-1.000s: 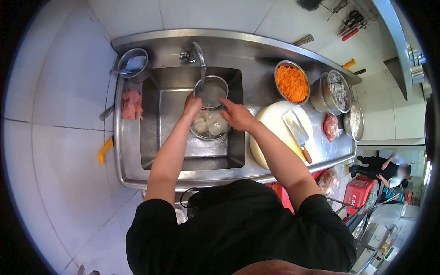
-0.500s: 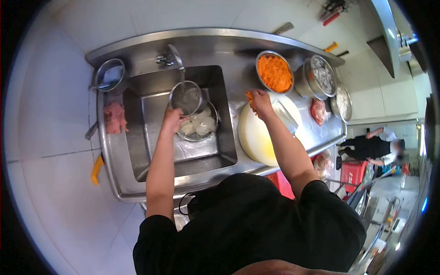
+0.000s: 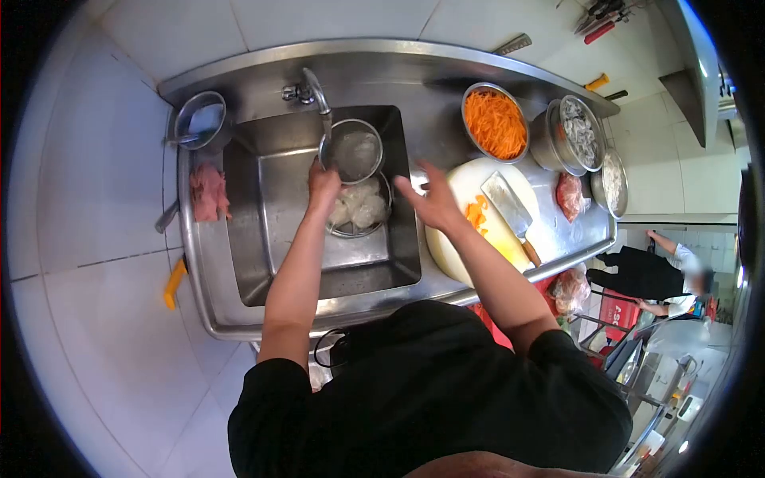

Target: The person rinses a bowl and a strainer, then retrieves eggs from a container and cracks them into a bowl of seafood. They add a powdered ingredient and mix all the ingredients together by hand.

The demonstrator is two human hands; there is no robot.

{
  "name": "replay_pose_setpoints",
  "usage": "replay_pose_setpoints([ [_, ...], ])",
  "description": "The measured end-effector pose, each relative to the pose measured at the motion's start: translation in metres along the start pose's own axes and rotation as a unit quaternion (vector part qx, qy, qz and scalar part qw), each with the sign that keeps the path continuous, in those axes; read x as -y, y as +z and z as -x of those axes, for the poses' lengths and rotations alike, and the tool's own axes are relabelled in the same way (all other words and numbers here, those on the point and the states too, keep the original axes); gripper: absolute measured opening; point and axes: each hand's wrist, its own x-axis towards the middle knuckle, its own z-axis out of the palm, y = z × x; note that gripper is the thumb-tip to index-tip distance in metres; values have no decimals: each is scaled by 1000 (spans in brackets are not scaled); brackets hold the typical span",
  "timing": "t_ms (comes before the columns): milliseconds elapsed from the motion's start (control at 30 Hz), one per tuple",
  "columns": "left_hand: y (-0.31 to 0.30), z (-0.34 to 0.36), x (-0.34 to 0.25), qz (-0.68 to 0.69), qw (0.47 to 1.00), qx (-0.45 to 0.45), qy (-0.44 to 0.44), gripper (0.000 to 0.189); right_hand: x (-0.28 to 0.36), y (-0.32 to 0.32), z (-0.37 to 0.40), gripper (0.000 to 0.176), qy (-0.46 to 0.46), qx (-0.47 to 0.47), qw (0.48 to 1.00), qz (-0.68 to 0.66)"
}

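Note:
My left hand (image 3: 323, 190) grips the rim of a small round metal bowl (image 3: 356, 151), held under the tap (image 3: 319, 94) over the sink (image 3: 291, 263). Clear water seems to be in the bowl. Just below it, a second metal bowl (image 3: 382, 219) with pale, translucent lumps (image 3: 362, 209) stands in the sink. My right hand (image 3: 436, 203) has spread fingers and nothing in them, between the sink and the round cutting board (image 3: 448, 247). On the board lie a cleaver (image 3: 508, 203) and a small heap of orange strips (image 3: 476, 213).
Behind the board is a bowl of shredded carrot (image 3: 496, 125). Farther right are a metal bowl with grey pieces (image 3: 580, 134), another with pale contents (image 3: 612, 183) and a bagged red item (image 3: 569, 196). A pink cloth (image 3: 209, 193) lies left of the sink. A person (image 3: 649, 271) stands at far right.
My right hand has let go of the orange strips, which now lie on the board, and moved left toward the sink. The bowl in my left hand has shifted slightly right with the view.

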Motion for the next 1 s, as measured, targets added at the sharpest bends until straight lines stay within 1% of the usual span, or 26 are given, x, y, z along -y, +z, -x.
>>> replay_pose_setpoints([
  [67, 11, 0, 0, 3, 1000, 3, 18, 41, -18, 62, -52, 96, -52, -16, 998, 10],
  [100, 16, 1, 6, 3, 999, 3, 34, 45, -3, 69, -58, 96, -56, -16, 998, 7],
  [133, 18, 1, 11, 3, 999, 2, 50, 49, 12, 73, -63, 97, 31, 19, 992, -122],
  [167, 18, 7, 5, 8, 998, -49, 36, 47, 17, 77, -71, 97, 72, 43, 979, -187],
  [200, 6, 2, -2, 7, 998, -55, 40, 47, 18, 83, -80, 97, 115, 62, 960, -249],
  [233, -12, -4, -13, -177, 984, -27, 19, 41, 9, 87, -92, 95, 79, 96, 979, -161],
  [267, -30, -13, -20, -353, 936, 0, -5, 35, 7, 89, -96, 93, 45, 117, 985, -118],
  [300, -41, -22, -25, -451, 890, -8, 65, 31, 5, 91, -100, 91, 9, 136, 988, -74],
  [333, -45, -33, -30, -447, 892, -16, 64, 31, 3, 93, -104, 89, -29, 151, 988, -33],
  [400, -43, -29, -63, -629, 759, -8, 170, 19, 38, 79, -87, 83, 91, 277, 954, -70],
  [433, -43, -44, -68, -663, 707, 32, 244, 17, 44, 83, -88, 83, 84, 283, 953, -63],
  [467, -44, -62, -68, -690, 649, 70, 313, 15, 50, 87, -89, 80, 101, 310, 944, -57],
  [500, -39, -71, -69, -690, 616, 104, 365, 16, 53, 92, -90, 77, 119, 338, 932, -50],
  [533, -32, -81, -72, -688, 579, 135, 416, 17, 54, 96, -96, 77, 110, 343, 932, -40],
  [567, -21, -78, -76, -687, 583, 124, 415, 17, 46, 100, -106, 76, 123, 368, 921, -21],
  [633, -3, -67, -80, -679, 547, 167, 459, 9, 49, 99, -107, 74, 134, 393, 910, 1],
  [667, -8, -67, -76, -679, 549, 162, 459, 9, 59, 92, -96, 73, 104, 325, 940, -7],
  [700, -15, -68, -71, -637, 627, 113, 434, 12, 66, 87, -92, 72, 74, 254, 964, -16],
  [733, -21, -70, -65, -587, 698, 65, 405, 16, 65, 85, -97, 72, 71, 255, 964, -13],
  [767, -26, -65, -67, -587, 698, 64, 405, 16, 59, 84, -104, 71, 79, 239, 967, -47],
  [800, -32, -57, -68, -585, 736, 22, 340, 18, 50, 83, -110, 70, 89, 223, 967, -81],
  [833, -35, -48, -68, -578, 769, -19, 271, 21, 41, 85, -116, 70, 93, 223, 967, -81],
  [867, -40, -48, -60, -578, 770, -17, 270, 21, 33, 88, -125, 70, 76, 213, 970, -94],
  [933, -49, -48, -41, -469, 859, -37, 204, 39, 30, 86, -126, 70, 62, 202, 971, -108],
  [967, -52, -40, -39, -469, 858, -37, 204, 39, 39, 79, -122, 67, 96, 193, 965, -148],
  [1000, -55, -29, -37, -245, 966, 16, 77, 50, 43, 76, -121, 65, 130, 183, 956, -189],
])
